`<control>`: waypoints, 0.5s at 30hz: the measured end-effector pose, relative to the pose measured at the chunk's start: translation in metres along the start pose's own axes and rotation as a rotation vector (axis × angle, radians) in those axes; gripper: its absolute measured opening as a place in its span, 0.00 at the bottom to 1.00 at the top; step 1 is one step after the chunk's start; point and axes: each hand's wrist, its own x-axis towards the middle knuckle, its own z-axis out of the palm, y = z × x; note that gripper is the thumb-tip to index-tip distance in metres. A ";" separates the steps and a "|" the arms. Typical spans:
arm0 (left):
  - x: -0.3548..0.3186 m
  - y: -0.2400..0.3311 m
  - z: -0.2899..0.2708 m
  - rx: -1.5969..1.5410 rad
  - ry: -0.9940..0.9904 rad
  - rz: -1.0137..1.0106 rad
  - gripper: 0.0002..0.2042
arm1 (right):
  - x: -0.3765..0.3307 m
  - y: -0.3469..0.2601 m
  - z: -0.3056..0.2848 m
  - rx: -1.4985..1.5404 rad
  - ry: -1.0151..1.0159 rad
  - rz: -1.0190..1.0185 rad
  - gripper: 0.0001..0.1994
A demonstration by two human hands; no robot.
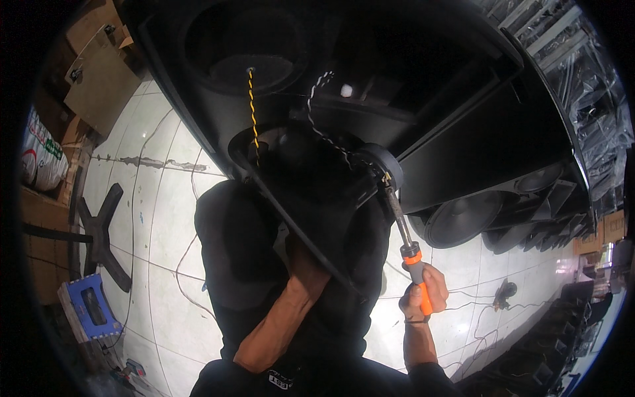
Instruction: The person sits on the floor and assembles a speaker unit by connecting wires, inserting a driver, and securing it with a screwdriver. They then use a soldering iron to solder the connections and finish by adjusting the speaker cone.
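In my right hand (426, 291) is a soldering iron (415, 261) with an orange and grey handle, its fingers wrapped round the grip. The metal shaft points up and away, and its tip meets the terminal side of a round black speaker driver (380, 162). A black-and-white twisted wire (312, 112) runs to this driver from the dark cabinet. The driver sits at the far end of a black flared horn (317, 225) resting over my lap. My left hand (307, 264) reaches beneath the horn's near edge, where its fingers are hidden.
Ahead stands a large black speaker cabinet (218, 106) with a yellow-and-black twisted wire (253, 106) hanging from a round opening. More speakers (463, 218) line the right. At left are a blue step stool (92, 308) and a black stand base (102, 231). Cables cross the tiled floor (159, 218).
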 end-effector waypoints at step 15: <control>0.000 -0.011 -0.012 0.362 -0.024 0.118 0.13 | -0.002 -0.002 -0.004 0.036 0.013 -0.076 0.15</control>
